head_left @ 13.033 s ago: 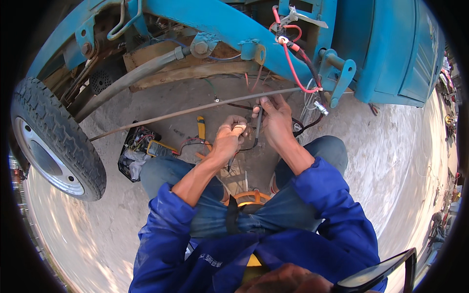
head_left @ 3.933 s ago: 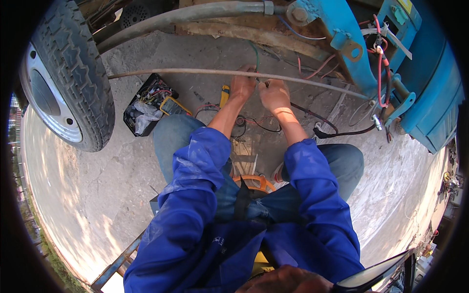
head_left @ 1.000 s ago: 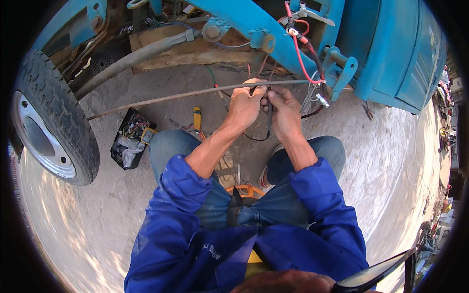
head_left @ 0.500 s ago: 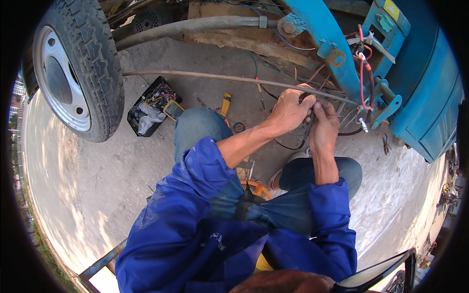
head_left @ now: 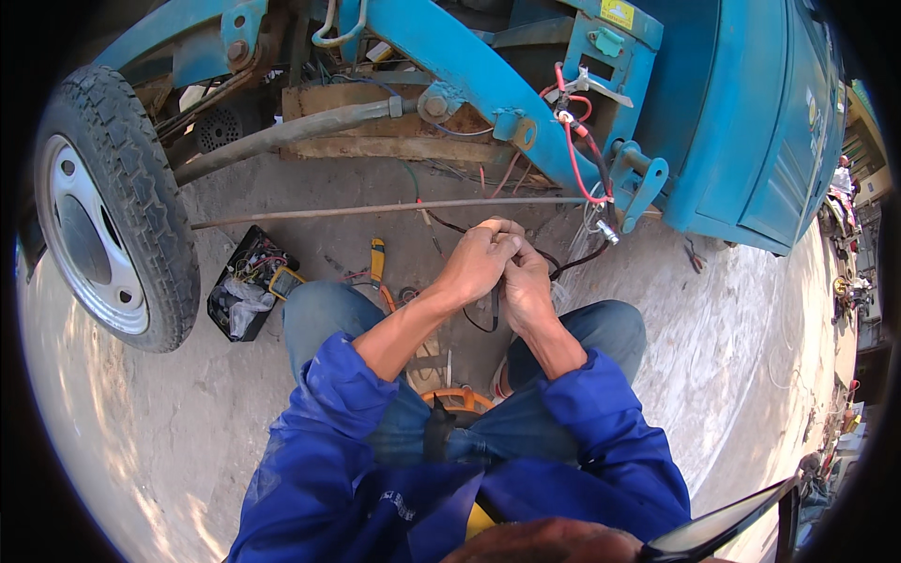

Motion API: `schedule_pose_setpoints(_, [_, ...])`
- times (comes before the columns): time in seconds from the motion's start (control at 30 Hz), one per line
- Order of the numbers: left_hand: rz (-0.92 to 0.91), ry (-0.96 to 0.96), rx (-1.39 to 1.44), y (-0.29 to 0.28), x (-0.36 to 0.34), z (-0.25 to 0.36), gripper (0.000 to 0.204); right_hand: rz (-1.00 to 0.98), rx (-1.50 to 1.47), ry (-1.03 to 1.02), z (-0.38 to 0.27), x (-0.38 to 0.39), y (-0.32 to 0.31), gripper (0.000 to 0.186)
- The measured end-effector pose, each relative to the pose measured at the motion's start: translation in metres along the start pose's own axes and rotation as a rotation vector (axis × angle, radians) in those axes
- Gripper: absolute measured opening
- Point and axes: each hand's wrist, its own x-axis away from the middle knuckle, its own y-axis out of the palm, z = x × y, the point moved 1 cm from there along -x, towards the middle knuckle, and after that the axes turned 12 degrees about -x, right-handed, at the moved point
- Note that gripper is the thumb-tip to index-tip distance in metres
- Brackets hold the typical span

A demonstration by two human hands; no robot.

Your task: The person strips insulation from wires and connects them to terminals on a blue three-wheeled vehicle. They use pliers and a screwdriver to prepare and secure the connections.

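Note:
My left hand (head_left: 479, 261) and my right hand (head_left: 527, 281) are pressed together below a thin rusty rod (head_left: 375, 209), fingers closed on a black wire (head_left: 495, 311) that loops down between my knees. Both fingertips pinch the wire's upper end; what sits at that end is hidden by my fingers. More black and red wires (head_left: 577, 159) run from the hands up to the blue vehicle frame (head_left: 469, 75) on the right.
A vehicle wheel (head_left: 113, 206) stands at the left. An open black toolbox (head_left: 246, 291) and yellow-handled pliers (head_left: 377, 263) lie on the concrete ground by my left knee. The blue vehicle body (head_left: 751, 122) fills the upper right. An orange stool (head_left: 460, 402) is under me.
Over the last second my head swung left and back again. My hands have stayed together on the wire under the rod throughout.

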Motion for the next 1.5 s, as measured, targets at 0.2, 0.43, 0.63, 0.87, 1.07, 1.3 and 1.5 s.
schedule_pose_setpoints(0.2, [0.017, 0.043, -0.317, -0.005, 0.015, -0.009, 0.037, 0.001, 0.090, 0.070, 0.010, 0.002, -0.004, 0.020])
schedule_pose_setpoints(0.43, [0.082, 0.136, -0.244, -0.010, 0.009, -0.016, 0.043, 0.002, 0.285, -0.024, 0.010, -0.004, 0.001, 0.018])
schedule_pose_setpoints(0.63, [0.277, -0.029, -0.214, -0.018, 0.000, -0.011, 0.055, 0.043, 0.109, -0.011, 0.007, -0.008, 0.003, 0.015])
schedule_pose_setpoints(0.87, [0.092, -0.071, 0.025, -0.018, 0.000, 0.003, 0.040, 0.050, 0.023, -0.003, 0.008, -0.007, 0.001, 0.014])
schedule_pose_setpoints(1.07, [-0.139, 0.015, -0.370, -0.015, 0.006, -0.006, 0.040, 0.017, 0.079, 0.073, 0.014, 0.004, -0.003, 0.019])
schedule_pose_setpoints(1.3, [-0.222, -0.003, -0.256, -0.015, 0.011, -0.004, 0.036, -0.021, 0.261, 0.135, 0.012, 0.008, -0.013, 0.024])
schedule_pose_setpoints(1.5, [-0.199, -0.026, -0.163, -0.016, 0.010, -0.004, 0.036, 0.009, 0.210, 0.116, 0.008, 0.008, -0.009, 0.013])
